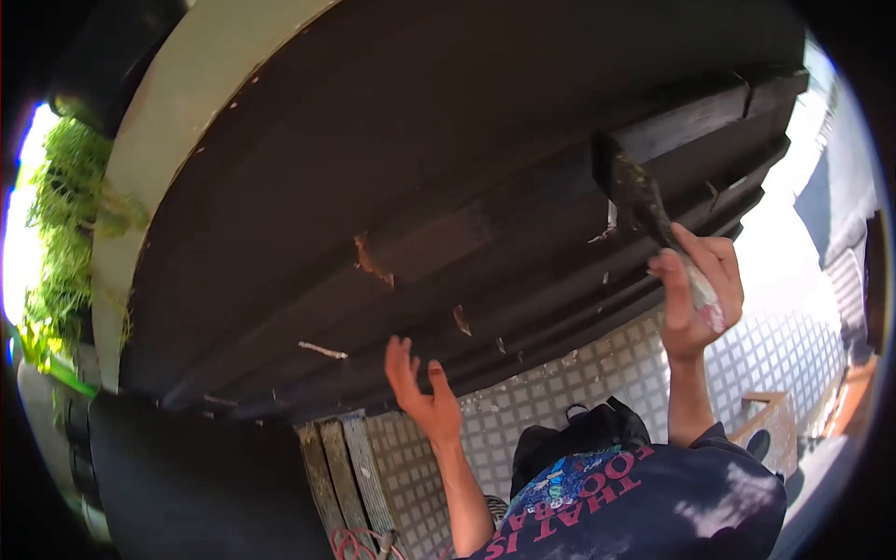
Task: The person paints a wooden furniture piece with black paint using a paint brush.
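My right hand (702, 289) is closed around the pale, red-marked handle of a paintbrush (644, 191). The brush's dark, wide head is up against a dark brown ridged panel (420, 159). My left hand (427, 397) is raised at the panel's lower edge with its fingers stretched out, holding nothing. Brown flakes (371, 261) and a thin whitish strip (323, 350) show on the panel between its ridges.
A pale curved border (177, 103) runs along the panel's left side, with green plants (65, 187) beyond. Weathered wooden slats (350, 476) stand below, near a reddish cord (359, 541). Patterned tiles (588, 373) cover the floor, and a black bag (579, 443) lies against my shirt.
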`<action>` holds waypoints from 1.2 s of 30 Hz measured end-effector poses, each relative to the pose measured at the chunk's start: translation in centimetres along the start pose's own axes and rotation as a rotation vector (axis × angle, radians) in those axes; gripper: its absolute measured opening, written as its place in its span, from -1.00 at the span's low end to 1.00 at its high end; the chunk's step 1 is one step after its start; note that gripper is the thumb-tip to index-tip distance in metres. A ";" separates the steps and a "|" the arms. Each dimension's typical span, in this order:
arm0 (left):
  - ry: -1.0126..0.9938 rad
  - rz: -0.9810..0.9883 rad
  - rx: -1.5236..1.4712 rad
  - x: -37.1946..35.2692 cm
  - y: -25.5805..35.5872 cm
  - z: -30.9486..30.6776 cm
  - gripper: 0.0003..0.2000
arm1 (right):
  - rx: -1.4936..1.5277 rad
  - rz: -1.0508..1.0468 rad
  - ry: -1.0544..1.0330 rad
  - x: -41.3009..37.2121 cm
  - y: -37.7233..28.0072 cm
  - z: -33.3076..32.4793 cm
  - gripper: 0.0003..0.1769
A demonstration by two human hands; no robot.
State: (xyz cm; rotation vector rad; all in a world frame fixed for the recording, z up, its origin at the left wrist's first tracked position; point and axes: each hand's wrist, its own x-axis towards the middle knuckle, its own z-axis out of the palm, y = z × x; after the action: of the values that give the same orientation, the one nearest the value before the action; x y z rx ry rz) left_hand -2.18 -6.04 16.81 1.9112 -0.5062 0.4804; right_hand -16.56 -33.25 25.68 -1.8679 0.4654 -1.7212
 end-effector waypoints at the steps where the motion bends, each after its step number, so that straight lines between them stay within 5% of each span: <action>1: 0.030 0.071 0.030 1.3 0.5 0.0 -0.57 | -0.075 -0.064 0.011 0.2 -0.7 0.6 -0.74; 3: 0.094 0.215 0.088 3.3 1.0 -0.5 -0.56 | -0.168 -0.143 0.013 -0.2 -1.7 1.6 -0.69; 13: -0.023 0.282 0.148 7.9 -0.2 -2.7 -0.29 | -0.126 -0.292 -0.234 -5.3 -10.5 9.0 -0.59; 20: -0.147 0.272 0.141 8.1 -0.9 -3.3 -0.20 | 0.178 -0.089 -0.188 -6.0 -7.4 7.5 -0.74; 22: -0.166 0.267 0.145 8.1 -1.1 -3.4 -0.19 | 0.525 0.327 -0.035 -6.2 -3.5 7.8 -0.80; 26: -0.187 0.278 0.144 8.2 -1.7 -3.6 -0.19 | 0.264 0.303 0.139 -5.3 3.3 4.7 -0.77; 32: -0.246 0.278 0.137 8.2 -2.1 -4.4 -0.20 | 0.158 0.210 0.435 -6.1 1.2 5.3 -0.78; 36: -0.275 0.294 0.157 8.4 -2.1 -4.5 -0.20 | -0.217 0.017 0.256 -9.1 -2.2 9.6 -0.72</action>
State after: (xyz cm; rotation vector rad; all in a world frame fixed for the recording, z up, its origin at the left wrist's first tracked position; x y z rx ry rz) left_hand 5.50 -2.18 21.45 2.0759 -0.9630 0.4580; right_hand -8.43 -24.59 19.50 -1.7859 0.7941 -1.9754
